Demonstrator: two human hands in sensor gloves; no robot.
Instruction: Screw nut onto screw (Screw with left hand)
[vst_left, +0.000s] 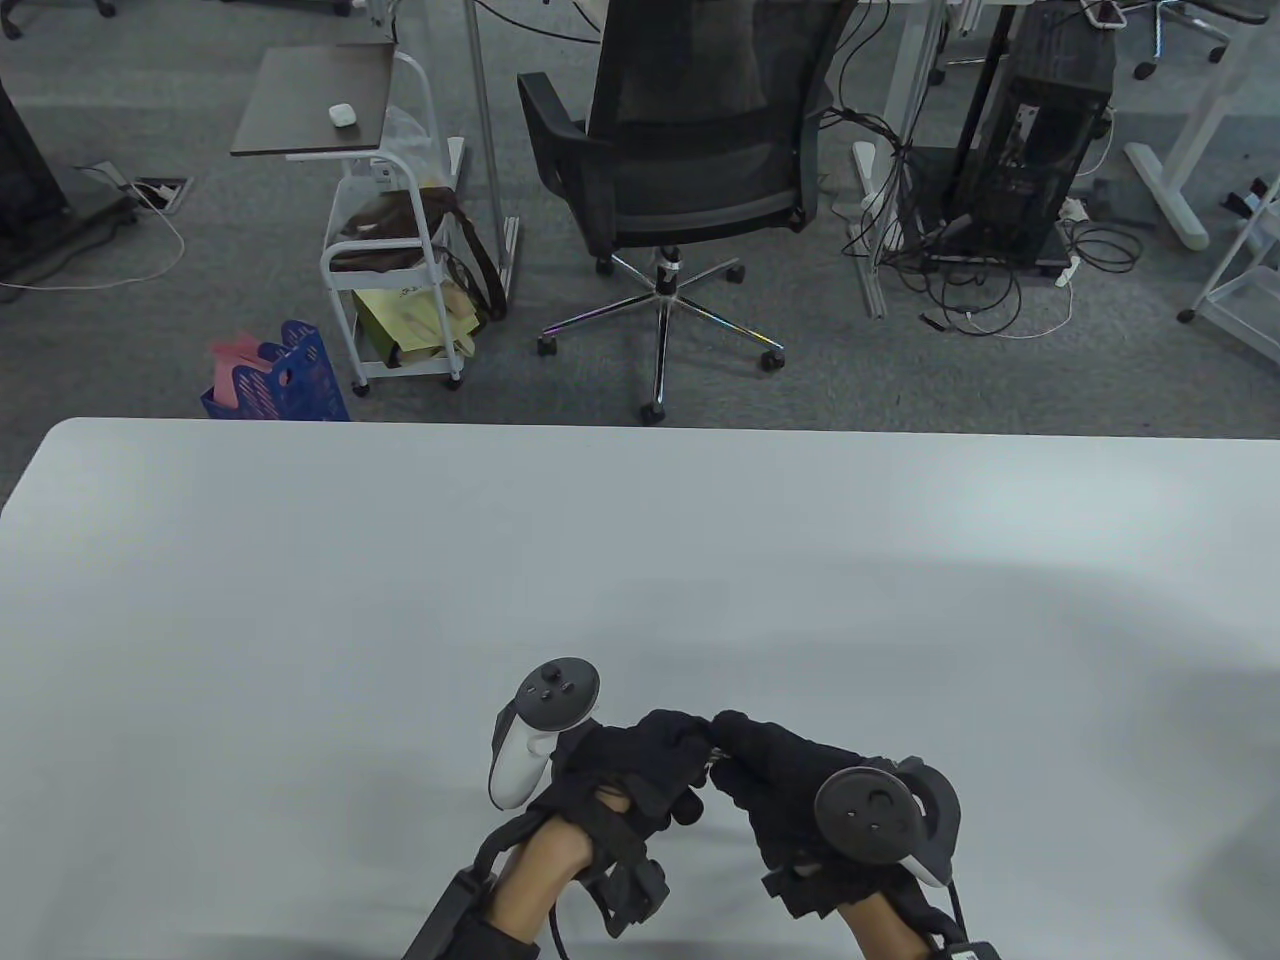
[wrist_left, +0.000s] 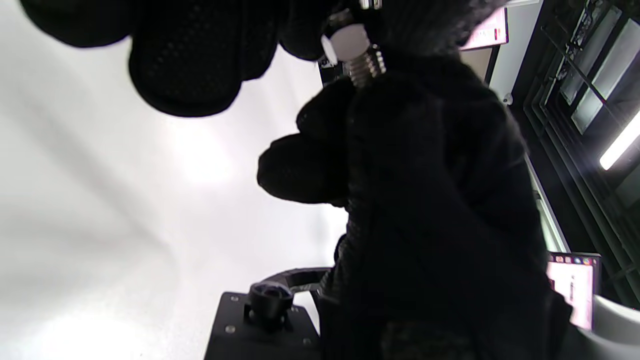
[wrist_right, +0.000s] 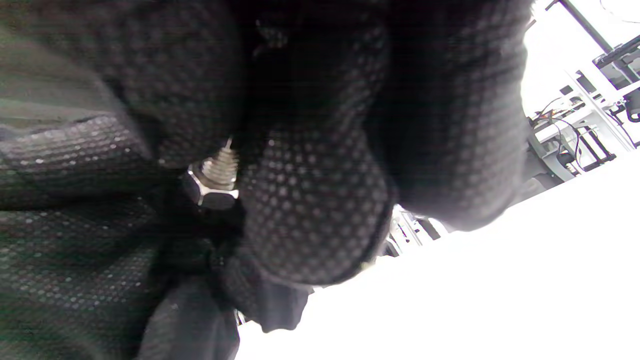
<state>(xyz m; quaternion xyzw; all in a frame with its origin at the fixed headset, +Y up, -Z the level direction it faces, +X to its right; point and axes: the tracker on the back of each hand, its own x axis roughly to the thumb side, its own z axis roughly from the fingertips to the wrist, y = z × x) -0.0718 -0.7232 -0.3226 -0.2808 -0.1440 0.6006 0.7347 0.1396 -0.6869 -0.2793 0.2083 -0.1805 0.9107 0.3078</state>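
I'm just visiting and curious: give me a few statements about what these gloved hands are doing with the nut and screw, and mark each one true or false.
1. The left hand and right hand meet fingertip to fingertip above the table. True.
2. The nut lies loose on the table. False: it sits on the screw, between the fingers.
3. The screw's thread shows bare metal beside the nut. True.
4. The right hand rests flat and idle. False: its fingers curl round the screw.
5. A red office chair stands beyond the table. False: the chair is black.
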